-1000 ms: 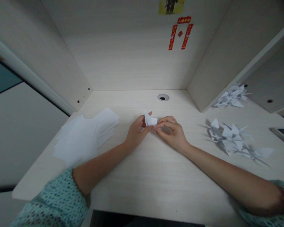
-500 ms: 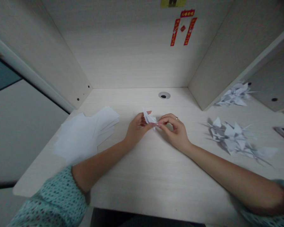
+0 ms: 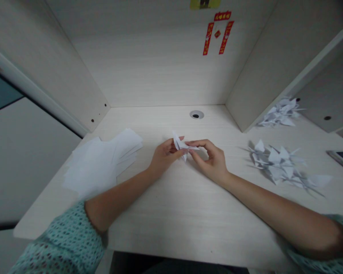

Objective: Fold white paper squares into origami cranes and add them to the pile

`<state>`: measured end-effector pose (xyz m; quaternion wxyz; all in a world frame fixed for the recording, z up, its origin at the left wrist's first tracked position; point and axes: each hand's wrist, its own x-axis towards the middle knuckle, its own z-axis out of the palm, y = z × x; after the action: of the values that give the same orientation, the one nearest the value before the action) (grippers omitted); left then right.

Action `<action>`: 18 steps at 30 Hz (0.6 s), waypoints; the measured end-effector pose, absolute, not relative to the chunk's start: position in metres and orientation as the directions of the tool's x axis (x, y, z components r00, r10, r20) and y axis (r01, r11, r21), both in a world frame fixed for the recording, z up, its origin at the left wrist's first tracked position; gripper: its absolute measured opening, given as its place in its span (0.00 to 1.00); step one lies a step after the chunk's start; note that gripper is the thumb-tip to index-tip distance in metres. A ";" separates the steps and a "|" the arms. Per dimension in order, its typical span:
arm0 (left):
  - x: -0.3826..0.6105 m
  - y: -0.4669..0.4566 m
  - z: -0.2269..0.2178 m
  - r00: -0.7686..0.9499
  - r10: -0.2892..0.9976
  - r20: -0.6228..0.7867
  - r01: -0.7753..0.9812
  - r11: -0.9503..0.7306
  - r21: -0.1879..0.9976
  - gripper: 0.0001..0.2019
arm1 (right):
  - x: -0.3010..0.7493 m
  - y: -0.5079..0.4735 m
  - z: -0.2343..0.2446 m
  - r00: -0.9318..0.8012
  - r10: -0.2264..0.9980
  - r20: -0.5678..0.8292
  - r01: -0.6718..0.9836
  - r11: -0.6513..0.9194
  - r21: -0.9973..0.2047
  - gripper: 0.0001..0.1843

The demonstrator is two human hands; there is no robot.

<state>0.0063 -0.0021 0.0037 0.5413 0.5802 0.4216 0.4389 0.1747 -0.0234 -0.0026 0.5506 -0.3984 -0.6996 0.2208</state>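
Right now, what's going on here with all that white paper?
A person in a teal, open-knit top is holding a small, white, folded paper piece with both hands at a pale wooden desk. The left hand grips one side, and the right hand pinches the other. A loose pile of flat white paper sheets lies on the left. A cluster of spiky, folded white paper shapes lies on the right, with another heap farther back.

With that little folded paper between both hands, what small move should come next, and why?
Probably a gentle pinch by the right hand to sharpen the folded paper's narrow point: that point juts between its thumb and fingers, while the left hand grips the other side.
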 end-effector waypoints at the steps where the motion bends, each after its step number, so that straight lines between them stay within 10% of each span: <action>1: 0.006 -0.002 0.004 0.259 0.964 0.056 0.023 -0.064 0.998 0.30 | 0.175 -0.023 -0.003 -0.068 0.803 0.592 0.322 0.579 -0.749 0.09; 18: 0.004 -0.006 -0.001 0.209 0.970 0.124 0.386 -0.199 0.901 0.24 | 0.178 -0.014 -0.004 0.168 0.894 0.416 0.243 0.371 -0.896 0.09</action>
<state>0.0044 -0.0060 -0.0006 0.3857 0.6752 0.5018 0.3788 0.1782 -0.0137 -0.0040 0.5883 -0.4880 -0.5825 0.2764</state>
